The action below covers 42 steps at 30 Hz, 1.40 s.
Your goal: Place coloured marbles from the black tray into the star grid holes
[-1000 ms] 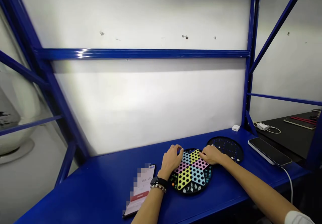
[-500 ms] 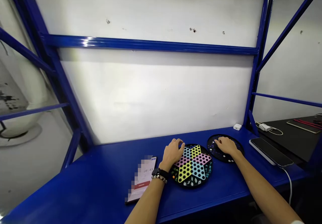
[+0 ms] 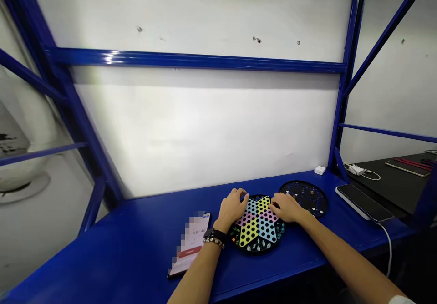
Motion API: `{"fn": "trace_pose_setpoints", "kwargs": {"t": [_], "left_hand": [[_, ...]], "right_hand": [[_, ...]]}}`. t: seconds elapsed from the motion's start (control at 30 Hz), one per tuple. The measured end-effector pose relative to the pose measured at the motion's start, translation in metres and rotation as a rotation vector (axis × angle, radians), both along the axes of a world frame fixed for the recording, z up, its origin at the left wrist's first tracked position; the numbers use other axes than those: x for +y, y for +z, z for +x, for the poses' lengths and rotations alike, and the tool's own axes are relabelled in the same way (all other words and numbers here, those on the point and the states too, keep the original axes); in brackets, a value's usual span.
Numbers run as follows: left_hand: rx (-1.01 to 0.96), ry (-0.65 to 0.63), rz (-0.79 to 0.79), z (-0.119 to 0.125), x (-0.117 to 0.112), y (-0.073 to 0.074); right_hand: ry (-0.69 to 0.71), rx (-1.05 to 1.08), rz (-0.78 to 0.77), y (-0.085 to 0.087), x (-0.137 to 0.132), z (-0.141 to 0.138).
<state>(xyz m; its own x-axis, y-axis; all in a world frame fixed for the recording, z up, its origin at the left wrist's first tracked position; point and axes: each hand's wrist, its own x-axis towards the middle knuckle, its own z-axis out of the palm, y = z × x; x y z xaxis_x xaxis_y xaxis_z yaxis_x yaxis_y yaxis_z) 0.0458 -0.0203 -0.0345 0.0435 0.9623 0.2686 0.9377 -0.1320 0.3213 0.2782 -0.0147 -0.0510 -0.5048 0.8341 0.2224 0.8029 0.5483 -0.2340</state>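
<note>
A round Chinese checkers board (image 3: 251,231) with a star of yellow, pink and blue points lies on the blue table. Green, white and teal pieces fill its outer wells. My left hand (image 3: 232,207) rests at the board's upper left edge, fingers curled close to the thumb. Over the upper right part of the board, my right hand (image 3: 287,207) has its fingers drawn together; anything between them is too small to make out. Behind that hand lies a round black tray (image 3: 309,194) with small white and brownish pieces on it, partly hidden by the hand.
A phone with a timer (image 3: 191,249) lies left of my left forearm. At the right, a dark-screened phone (image 3: 365,200) sits on a white block with a cable (image 3: 390,249). A small white adapter (image 3: 320,170) stands at the back. Blue frame posts (image 3: 337,113) rise around the table.
My right hand has moved left from the black tray to the right side of the checkers board. My left hand stays at the board's edge. The view has shifted slightly.
</note>
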Motion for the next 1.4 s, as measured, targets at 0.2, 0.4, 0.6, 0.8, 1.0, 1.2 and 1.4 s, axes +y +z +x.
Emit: {"fn": "trace_pose_setpoints", "kwargs": {"t": [0.2,0.4,0.6,0.8,1.0,1.2,1.4], "left_hand": [[-0.001,-0.017,0.006,-0.001,0.002,-0.002],[-0.009,-0.025,0.003,-0.001,0.002,-0.002],[-0.006,-0.028,-0.002,0.0,0.002,-0.001],[-0.006,-0.022,0.009,0.0,0.002,0.0],[-0.001,-0.029,0.009,0.001,0.001,-0.001],[0.0,-0.032,0.01,0.001,0.001,-0.003],[0.01,-0.028,0.009,0.003,0.0,-0.004]], "right_hand": [[-0.018,-0.007,-0.036,-0.001,0.004,0.002],[0.023,0.009,-0.024,-0.004,0.009,0.003],[0.01,-0.007,-0.04,-0.004,0.012,-0.001],[-0.123,0.151,0.021,0.001,0.021,0.012],[-0.421,0.15,-0.011,0.001,0.034,0.055],[-0.296,0.261,-0.03,0.006,0.016,0.047],[-0.177,0.194,0.013,0.014,-0.031,0.015]]}}
